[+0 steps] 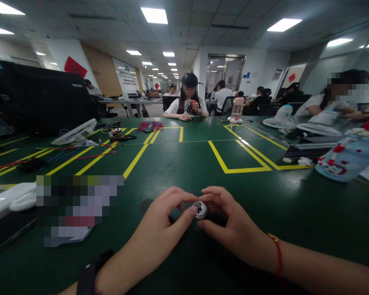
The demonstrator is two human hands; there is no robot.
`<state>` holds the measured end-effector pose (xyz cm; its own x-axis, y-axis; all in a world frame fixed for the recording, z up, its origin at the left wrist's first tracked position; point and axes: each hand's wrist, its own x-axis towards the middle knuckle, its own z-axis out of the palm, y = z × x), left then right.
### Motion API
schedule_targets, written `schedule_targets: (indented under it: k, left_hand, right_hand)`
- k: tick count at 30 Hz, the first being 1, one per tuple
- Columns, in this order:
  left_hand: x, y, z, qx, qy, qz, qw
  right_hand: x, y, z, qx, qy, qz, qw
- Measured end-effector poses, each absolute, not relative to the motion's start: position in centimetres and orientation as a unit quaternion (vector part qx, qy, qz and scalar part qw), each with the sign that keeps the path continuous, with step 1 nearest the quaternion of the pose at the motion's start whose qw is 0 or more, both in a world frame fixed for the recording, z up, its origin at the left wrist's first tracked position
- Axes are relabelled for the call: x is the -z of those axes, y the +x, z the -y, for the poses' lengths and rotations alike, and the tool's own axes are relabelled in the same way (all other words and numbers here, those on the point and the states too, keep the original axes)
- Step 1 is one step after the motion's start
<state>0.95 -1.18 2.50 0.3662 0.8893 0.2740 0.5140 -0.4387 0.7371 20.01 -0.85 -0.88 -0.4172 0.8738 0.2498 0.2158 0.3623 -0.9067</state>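
Near the front middle of the table is a small silver motor, round, with dark holes and a short shaft showing on its face. My left hand pinches it between thumb and fingers from the left. From the right, my right hand curls around it, fingertips at its upper edge and thumb at its lower edge. The motor's underside is hidden. A dark band sits on my left wrist, and a red cord circles my right wrist.
Yellow tape lines mark the green table. To the left are a phone, red and blue wires and a white fan. On the right stand a blue bottle and more fans. A person sits opposite.
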Motion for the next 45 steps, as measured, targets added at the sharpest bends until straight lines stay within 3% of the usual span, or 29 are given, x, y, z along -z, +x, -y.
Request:
schedule_targets:
  k: [4, 8, 15, 22, 26, 31, 34, 38, 40, 42, 45]
  left_hand:
    - [-3.8, 1.5, 0.7, -0.348, 0.775, -0.461, 0.258]
    - [-3.9, 0.9, 0.5, -0.373, 0.747, -0.489, 0.252]
    - [-0.2, 1.2, -0.5, -0.258, 0.792, -0.500, 0.236]
    - [-1.1, -0.2, -0.1, -0.275, 0.769, -0.515, 0.259]
    - [-2.0, -3.1, 0.7, -0.280, 0.718, -0.559, 0.305]
    - [-1.5, -4.5, 1.3, -0.291, 0.687, -0.577, 0.332]
    - [-1.6, -4.1, 1.3, -0.296, 0.693, -0.570, 0.326]
    - [-1.7, -3.6, 1.2, -0.309, 0.687, -0.575, 0.320]
    - [-1.6, -3.7, 1.2, -0.313, 0.687, -0.576, 0.315]
    - [-1.3, -3.9, 1.2, -0.309, 0.694, -0.573, 0.308]
    - [-1.1, -4.2, 1.3, -0.296, 0.706, -0.570, 0.299]
  right_hand:
    - [1.0, 20.3, 0.8, -0.441, -0.383, 0.722, 0.372]
    - [0.5, 21.3, 0.6, -0.377, -0.413, 0.755, 0.343]
    - [0.4, 21.8, 0.7, -0.312, -0.443, 0.781, 0.309]
    - [-1.0, 26.2, -0.6, -0.301, -0.513, 0.721, 0.355]
    - [-0.7, 35.5, -2.1, -0.155, -0.653, 0.655, 0.347]
    - [0.7, 44.4, -3.0, -0.004, -0.744, 0.616, 0.259]
    - [0.6, 44.3, -3.0, 0.047, -0.740, 0.620, 0.257]
    - [-0.4, 37.9, -2.0, 0.179, -0.657, 0.668, 0.299]
    - [-0.8, 32.9, -1.1, 0.101, -0.573, 0.763, 0.281]
    - [-0.9, 27.8, -0.3, -0.056, -0.507, 0.829, 0.228]
    - [-0.7, 22.0, 0.2, -0.161, -0.446, 0.860, 0.187]
